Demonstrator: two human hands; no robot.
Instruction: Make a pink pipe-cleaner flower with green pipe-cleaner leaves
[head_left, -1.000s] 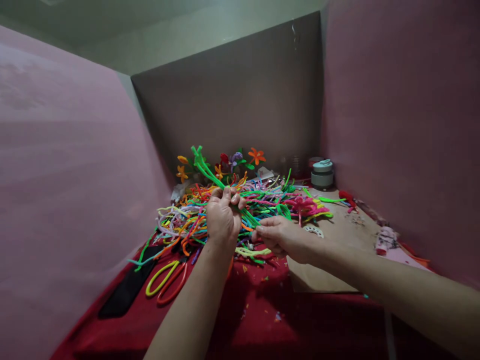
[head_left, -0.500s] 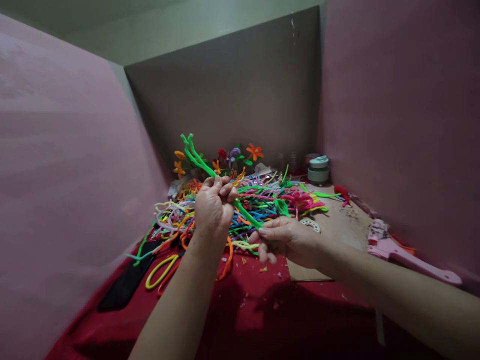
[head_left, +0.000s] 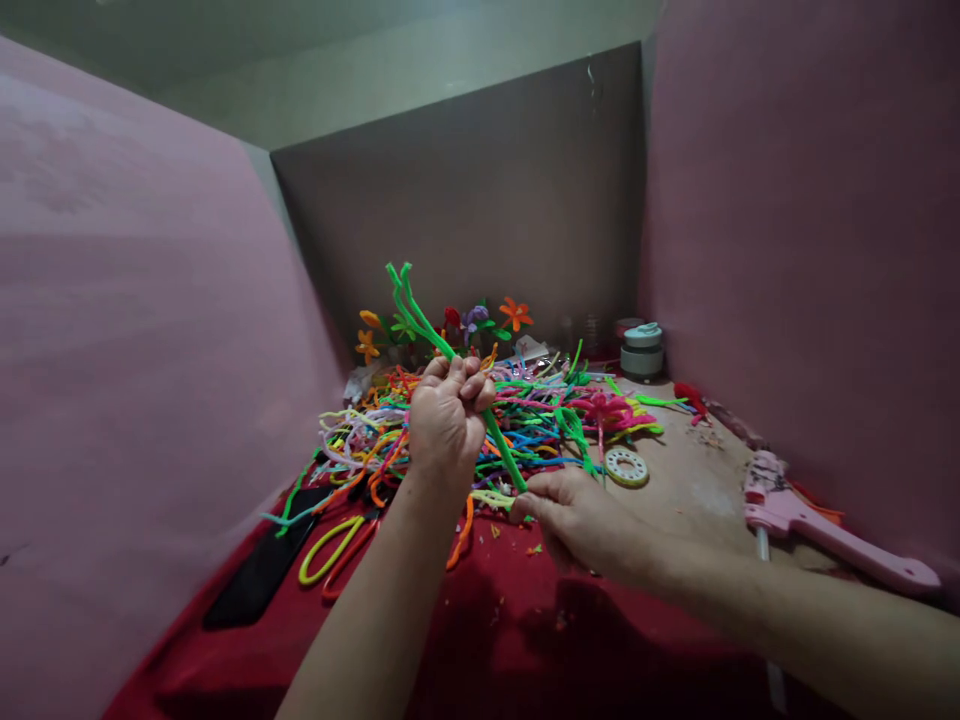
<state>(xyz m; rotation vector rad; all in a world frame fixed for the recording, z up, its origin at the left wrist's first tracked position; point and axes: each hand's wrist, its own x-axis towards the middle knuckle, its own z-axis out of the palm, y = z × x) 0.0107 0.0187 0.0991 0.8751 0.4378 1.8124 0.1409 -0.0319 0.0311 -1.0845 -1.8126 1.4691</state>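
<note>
A bundle of bright green pipe cleaners slants across the middle of the view, its far ends spread apart. My left hand is closed round the bundle partway along. Lower down and to the right, my right hand pinches the near end between thumb and fingers. Beneath both hands lies a heap of loose pipe cleaners in many colours. A pink pipe-cleaner flower and a green looped piece rest at the heap's right side.
Finished flowers stand behind the heap. A lidded jar, a roll of tape and a pink glue gun are to the right. Scissors and a black flat object lie left on the red cloth. Partitions enclose three sides.
My right hand has moved slightly down, and its fingers have curled in around the bundle's near end. My left hand keeps its grip. The whole view has shifted a little.
</note>
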